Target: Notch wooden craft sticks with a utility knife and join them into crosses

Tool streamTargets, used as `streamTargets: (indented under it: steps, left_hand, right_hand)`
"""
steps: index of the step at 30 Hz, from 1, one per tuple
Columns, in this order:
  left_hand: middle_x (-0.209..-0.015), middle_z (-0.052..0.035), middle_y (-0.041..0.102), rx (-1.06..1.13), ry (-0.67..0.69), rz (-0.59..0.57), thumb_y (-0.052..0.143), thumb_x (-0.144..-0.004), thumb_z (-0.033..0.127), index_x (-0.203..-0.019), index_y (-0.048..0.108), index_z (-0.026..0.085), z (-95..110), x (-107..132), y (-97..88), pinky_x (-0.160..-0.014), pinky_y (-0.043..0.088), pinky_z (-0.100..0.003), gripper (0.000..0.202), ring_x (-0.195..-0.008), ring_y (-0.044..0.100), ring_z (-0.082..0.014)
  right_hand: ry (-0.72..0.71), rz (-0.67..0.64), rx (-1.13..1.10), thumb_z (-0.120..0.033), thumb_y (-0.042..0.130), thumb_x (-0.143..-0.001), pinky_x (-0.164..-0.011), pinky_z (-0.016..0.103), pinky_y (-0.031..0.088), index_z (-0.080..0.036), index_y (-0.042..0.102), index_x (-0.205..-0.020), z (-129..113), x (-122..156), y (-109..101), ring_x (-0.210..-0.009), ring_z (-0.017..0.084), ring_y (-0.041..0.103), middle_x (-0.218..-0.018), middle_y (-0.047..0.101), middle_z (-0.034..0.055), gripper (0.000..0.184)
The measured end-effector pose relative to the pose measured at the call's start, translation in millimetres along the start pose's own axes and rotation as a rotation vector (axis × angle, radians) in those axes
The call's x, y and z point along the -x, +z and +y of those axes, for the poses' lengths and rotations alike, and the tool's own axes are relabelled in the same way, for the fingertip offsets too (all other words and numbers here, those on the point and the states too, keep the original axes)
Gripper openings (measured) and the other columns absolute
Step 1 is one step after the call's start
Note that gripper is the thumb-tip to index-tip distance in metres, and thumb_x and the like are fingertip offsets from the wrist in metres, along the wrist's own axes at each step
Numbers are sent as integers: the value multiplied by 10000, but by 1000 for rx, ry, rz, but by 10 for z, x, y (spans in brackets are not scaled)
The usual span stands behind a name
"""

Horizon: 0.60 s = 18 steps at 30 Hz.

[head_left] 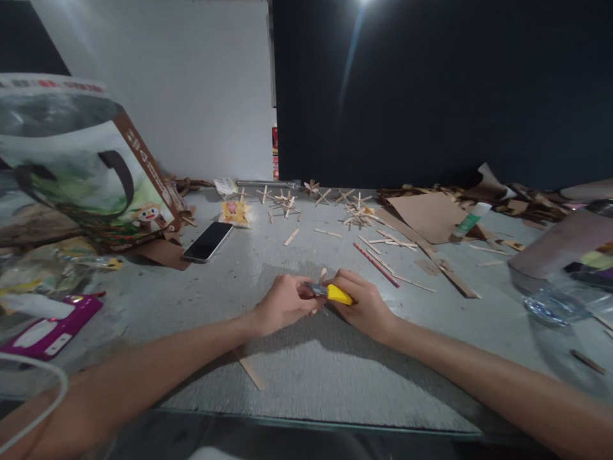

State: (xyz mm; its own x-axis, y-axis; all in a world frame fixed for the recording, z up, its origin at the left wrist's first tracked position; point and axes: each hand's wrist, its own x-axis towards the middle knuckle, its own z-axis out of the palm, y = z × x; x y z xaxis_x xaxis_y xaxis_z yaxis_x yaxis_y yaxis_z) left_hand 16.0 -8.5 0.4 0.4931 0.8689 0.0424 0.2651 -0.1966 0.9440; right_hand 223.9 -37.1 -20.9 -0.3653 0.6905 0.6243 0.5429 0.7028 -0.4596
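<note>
Both my hands meet low over the middle of the table. My right hand point(359, 297) is closed around a yellow-handled tool point(339, 294) with a grey metal end, whose exact kind I cannot make out. That metal end points left, toward the fingers of my left hand point(283, 301). Closed in a pinch, my left hand holds a short wooden stick point(323, 273); its upper tip shows between the hands, and most of it is hidden by fingers. Below my left wrist lies another flat wooden stick point(249, 370).
Beyond the hands are scattered wooden sticks point(383, 241), star-shaped stick pieces point(287, 203) and a red patterned straw point(376, 264). A phone point(209, 241) and a large printed bag point(86, 172) stand left. Cardboard point(424, 214), a glue tube point(472, 220) and a clear plastic container point(558, 300) are right.
</note>
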Motion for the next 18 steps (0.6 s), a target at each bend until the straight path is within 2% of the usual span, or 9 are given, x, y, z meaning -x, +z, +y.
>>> streamTargets:
  steps: [3,7,10,14,18]
  left_hand:
    - [-622,-4,717,80,6,-10,827,-790,281,-783,717,183,-44,-30,-6,-565,461,-253,148,-590,674,-173]
    - [-680,7,733,271,33,-25,883,-810,427,-1093,655,191,-82,-93,-64,-639,515,-283,434,-613,680,-172]
    - [-682,24,684,348,41,-24,852,-855,520,-1112,608,203,-88,-125,-103,-627,499,-285,476,-601,642,-156]
    - [-704,56,569,391,28,-61,742,-950,507,-1148,634,198,-83,-128,-100,-581,441,-264,383,-569,549,-118]
    - [-734,53,481,343,25,-58,608,-1017,529,-1148,661,191,-61,-109,-89,-550,399,-255,366,-568,487,-107]
  right_hand:
    - [57,32,-55,-311,597,-1065,-677,279,491,-225,689,-895,-11,-15,8,-725,188,620,-822,643,35,211]
    - [243,111,-128,-475,628,-1052,-648,285,464,-225,648,-838,-38,-53,-11,-678,179,581,-772,618,11,329]
    - [355,137,-202,-536,626,-1030,-662,290,459,-219,634,-858,-55,-73,-39,-698,180,569,-783,631,11,360]
    - [425,177,-298,-511,650,-1000,-623,277,424,-227,596,-1011,-72,-85,-51,-666,165,510,-773,570,-24,290]
    - [387,159,-385,-425,630,-1024,-607,262,406,-252,473,-1227,-106,-85,-58,-646,152,482,-799,493,-62,309]
